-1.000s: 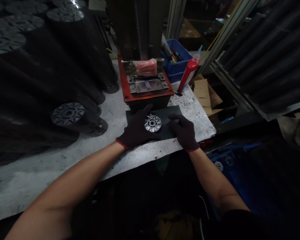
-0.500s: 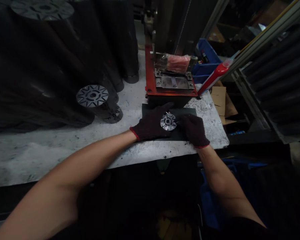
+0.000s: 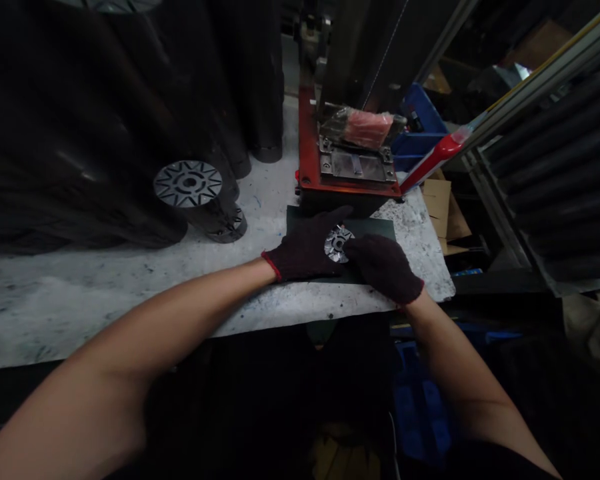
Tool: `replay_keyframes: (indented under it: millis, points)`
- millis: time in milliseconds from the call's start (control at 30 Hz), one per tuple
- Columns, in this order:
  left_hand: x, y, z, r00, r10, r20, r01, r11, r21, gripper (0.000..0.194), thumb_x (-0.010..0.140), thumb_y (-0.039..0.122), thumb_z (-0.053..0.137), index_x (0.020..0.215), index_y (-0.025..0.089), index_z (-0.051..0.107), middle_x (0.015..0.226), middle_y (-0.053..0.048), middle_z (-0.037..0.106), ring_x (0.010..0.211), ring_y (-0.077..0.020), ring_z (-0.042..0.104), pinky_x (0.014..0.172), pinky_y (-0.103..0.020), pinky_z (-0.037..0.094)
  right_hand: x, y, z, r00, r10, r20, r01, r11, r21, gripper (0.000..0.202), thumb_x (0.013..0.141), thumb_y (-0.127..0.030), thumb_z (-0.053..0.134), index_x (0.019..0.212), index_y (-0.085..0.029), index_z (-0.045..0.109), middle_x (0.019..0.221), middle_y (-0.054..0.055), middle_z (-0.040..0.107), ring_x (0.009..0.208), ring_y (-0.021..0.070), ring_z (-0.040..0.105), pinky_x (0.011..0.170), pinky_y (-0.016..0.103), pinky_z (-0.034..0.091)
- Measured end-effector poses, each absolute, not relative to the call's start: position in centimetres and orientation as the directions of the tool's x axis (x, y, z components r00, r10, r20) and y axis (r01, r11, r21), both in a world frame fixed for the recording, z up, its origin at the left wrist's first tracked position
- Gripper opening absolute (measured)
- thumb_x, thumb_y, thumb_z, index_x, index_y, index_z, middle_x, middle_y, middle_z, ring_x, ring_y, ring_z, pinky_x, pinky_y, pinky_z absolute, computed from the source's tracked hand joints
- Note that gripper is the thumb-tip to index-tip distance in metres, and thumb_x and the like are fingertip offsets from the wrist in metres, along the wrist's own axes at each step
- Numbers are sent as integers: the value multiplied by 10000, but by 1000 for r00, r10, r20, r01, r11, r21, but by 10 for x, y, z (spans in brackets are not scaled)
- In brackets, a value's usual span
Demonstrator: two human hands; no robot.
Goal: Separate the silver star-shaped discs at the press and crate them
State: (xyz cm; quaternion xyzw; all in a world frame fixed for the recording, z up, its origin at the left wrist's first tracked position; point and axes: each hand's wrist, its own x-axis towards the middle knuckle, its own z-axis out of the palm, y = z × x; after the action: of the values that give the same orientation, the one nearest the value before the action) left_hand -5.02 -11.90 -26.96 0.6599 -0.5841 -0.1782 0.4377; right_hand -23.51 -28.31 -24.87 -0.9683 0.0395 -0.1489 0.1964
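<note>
A round metal disc with a zigzag star pattern and a centre hole (image 3: 337,244) lies over a dark green mat (image 3: 380,227) between my hands. My left hand (image 3: 313,245), in a dark glove with a red cuff, wraps round the disc's left side, thumb and fingers curved about its edge. From the right, my gloved right hand (image 3: 383,263) reaches over the disc's right part with its fingers pinched together. Whatever is between those fingertips is too small and dark to make out.
Beyond the mat stands a red-based press (image 3: 350,190) with a pink plastic-wrapped pack (image 3: 367,127). A red bottle (image 3: 435,160) leans beside it, near a blue bin (image 3: 415,143) and a cardboard box (image 3: 437,207). Left are tall stacks topped by a patterned disc (image 3: 187,183) and a short stack (image 3: 227,227).
My right hand has moved left, from beside the disc to over its right part. My left hand keeps its place round the disc. The view has shifted slightly.
</note>
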Motion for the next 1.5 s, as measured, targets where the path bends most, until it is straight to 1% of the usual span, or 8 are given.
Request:
replay_keyframes:
  millis: [200,333,467,533,633,1000,1200,1500]
  points:
    - [-46,-115,-259,210,-942,263,-515,122,849,1122,836,418,918,1770,232,325,1751,-95,481,1569,-382,529,1322,-522,459,-189,-323,-187,813,58,580,107,-993,-52,446,1048,-465,695,1425,-233,746,1371,141,772,1250,331,708,1078,504,552]
    - [-46,-114,-261,217,-946,240,-497,104,861,1215,790,550,956,1772,244,308,1775,-108,441,1598,-418,483,1337,-571,429,-127,-359,-165,865,224,448,199,-974,103,547,1072,-637,592,1391,-220,744,1440,123,733,1367,354,635,1191,594,458]
    - [-50,-116,-267,279,-927,253,-540,67,839,1282,700,568,1026,1747,269,349,1774,-119,438,1598,-449,465,1346,-626,395,-132,-348,-181,838,95,537,154,-986,-66,465,1102,-599,509,1122,-239,803,1190,77,795,1184,295,704,1123,542,516]
    - [-51,-118,-268,298,-923,244,-561,37,827,1220,726,510,1023,1733,270,377,1723,-119,509,1536,-434,541,1306,-613,453,-158,-324,-199,757,-177,629,43,-947,-319,459,1123,-539,475,1018,-239,807,1028,62,798,1057,266,728,1014,476,562]
    - [-51,-120,-268,295,-923,246,-583,30,812,1191,710,403,1025,1719,259,409,1670,-118,569,1490,-403,592,1263,-564,512,-196,-291,-231,725,-514,459,-103,-739,-666,441,1125,-453,492,873,-244,787,838,41,779,814,228,727,782,386,576]
    - [-50,-121,-270,298,-929,219,-602,-5,799,1211,699,376,1019,1736,285,399,1680,-105,561,1501,-383,586,1286,-535,501,-198,-289,-270,783,-519,342,-168,-707,-687,500,1118,-492,479,775,-244,746,688,49,708,663,233,690,684,387,599]
    - [-49,-120,-266,286,-932,221,-580,15,815,1164,744,367,989,1739,245,395,1691,-125,552,1501,-379,599,1294,-536,496,-214,-284,-255,863,-303,403,-47,-844,-534,357,1081,-464,568,909,-279,820,886,82,797,864,294,749,890,483,638]
    - [-39,-114,-258,202,-963,177,-506,52,861,1212,771,453,1006,1767,267,339,1746,-131,480,1552,-411,543,1313,-607,461,-140,-346,-175,837,145,527,111,-989,95,491,1061,-559,626,1435,-254,716,1499,122,684,1375,384,603,1203,607,448]
